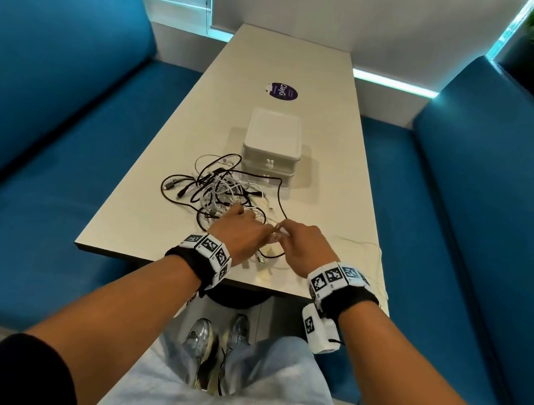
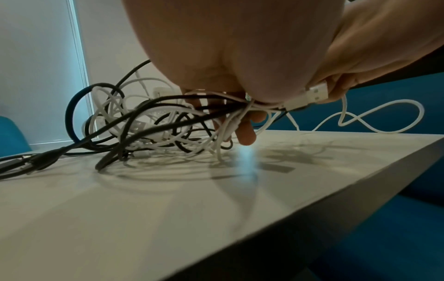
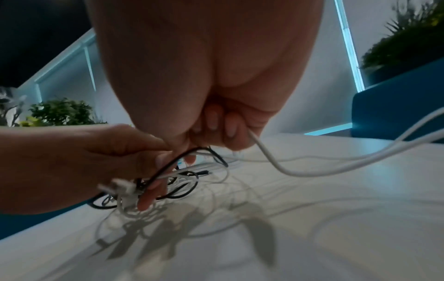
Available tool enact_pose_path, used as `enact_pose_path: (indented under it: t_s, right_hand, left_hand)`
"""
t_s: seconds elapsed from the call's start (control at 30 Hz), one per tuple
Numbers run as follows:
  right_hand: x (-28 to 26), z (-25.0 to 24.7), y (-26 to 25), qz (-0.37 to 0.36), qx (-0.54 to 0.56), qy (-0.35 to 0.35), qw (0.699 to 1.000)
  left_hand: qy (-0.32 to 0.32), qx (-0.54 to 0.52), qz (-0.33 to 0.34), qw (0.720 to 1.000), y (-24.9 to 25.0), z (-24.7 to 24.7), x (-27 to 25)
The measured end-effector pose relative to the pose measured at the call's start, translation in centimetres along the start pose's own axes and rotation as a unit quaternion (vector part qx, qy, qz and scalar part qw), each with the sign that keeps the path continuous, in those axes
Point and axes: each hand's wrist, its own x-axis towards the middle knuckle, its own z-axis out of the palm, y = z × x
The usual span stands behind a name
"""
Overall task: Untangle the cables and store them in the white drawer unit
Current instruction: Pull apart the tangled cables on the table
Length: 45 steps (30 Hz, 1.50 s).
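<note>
A tangle of black and white cables lies on the table in front of the white drawer unit, whose two drawers are closed. My left hand reaches into the near edge of the tangle and grips a bunch of black and white cables. My right hand holds a white cable by its white USB plug, fingers curled round it. That cable trails off to the right over the table. The two hands almost touch above the table's near end.
The pale table is narrow, with blue sofas on both sides. A purple round sticker lies beyond the drawer unit. A thin white cable hangs over the table's right edge. Plants stand in the far corners.
</note>
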Motion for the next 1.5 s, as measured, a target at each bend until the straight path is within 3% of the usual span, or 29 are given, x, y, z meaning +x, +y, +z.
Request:
enact_pose_path:
  t_s: [0.13, 0.43, 0.57, 0.77, 0.87, 0.97, 1.1, 1.17, 1.3, 1.5]
  right_hand:
    - [0.6, 0.0, -0.5, 0.004, 0.023, -0.046, 0.999]
    - [0.3, -1.7, 2.8, 0.103, 0.041, 0.011, 0.994]
    - [-0.8, -2.6, 5.9, 0.217, -0.003, 0.045, 0.975]
    - [-1.0, -1.9, 3.8, 0.183, -0.023, 0.063, 0.981]
    - [-0.9, -1.7, 3.5, 0.175, -0.106, 0.066, 0.977]
    - [-1.6, -2.4, 5.0, 0.234, -0.174, 0.082, 0.953]
    - [-2.7, -2.1, 6.2, 0.28, -0.184, 0.073, 0.939]
    - [-2.6, -1.5, 5.8, 0.267, -0.152, 0.066, 0.949]
    - [-0.7, -0.2, 4.0, 0.253, 0.01, 0.036, 0.967]
    - [1.1, 1.0, 1.7, 0.159, 0.131, 0.043, 0.978]
  left_hand:
    - [0.002, 0.018, 0.006, 1.0, -0.6, 0.6, -0.4]
    - [-0.028, -0.031, -0.014, 0.999, -1.1, 0.6, -0.1]
    - [-0.009, -0.049, -0.022, 0.999, -2.2, 1.5, -1.2]
    - [-0.01, -0.085, -0.046, 0.995, -0.7, 1.0, -0.2]
    - [-0.019, -0.062, -0.045, 0.997, -0.6, 1.4, -0.5]
    - [-0.018, -0.063, -0.045, 0.997, -1.5, 1.4, -1.2]
    - [-0.024, -0.127, -0.052, 0.99, -2.5, 1.1, -1.5]
    - [-0.036, -0.161, -0.061, 0.984, -2.6, 0.6, -1.4]
    - [-0.045, -0.197, -0.067, 0.977, -2.3, -0.5, -1.3]
    - [-0.032, -0.191, -0.07, 0.979, -2.3, -0.3, -1.6]
